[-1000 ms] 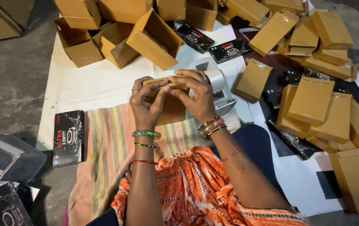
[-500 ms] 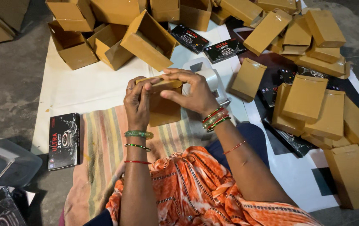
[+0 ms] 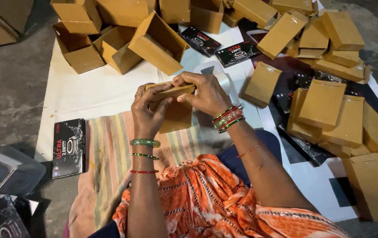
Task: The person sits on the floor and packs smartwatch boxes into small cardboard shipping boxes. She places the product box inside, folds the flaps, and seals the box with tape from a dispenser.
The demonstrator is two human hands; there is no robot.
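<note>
Black pack [image 3: 68, 147] on floor far left, open cartons [image 3: 123, 39] up top, left hand [image 3: 148, 110] and right hand [image 3: 203, 93] both closed around brown box [image 3: 173, 110] held mid-frame over striped cloth [image 3: 109, 150], fingers pinching its top edge, flat boxes [image 3: 325, 105] piled right.

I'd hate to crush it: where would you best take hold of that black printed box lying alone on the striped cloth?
Probably by the two long edges of the black box, coming straight down from above: it lies flat, face up, with free cloth beside each long side.
</note>
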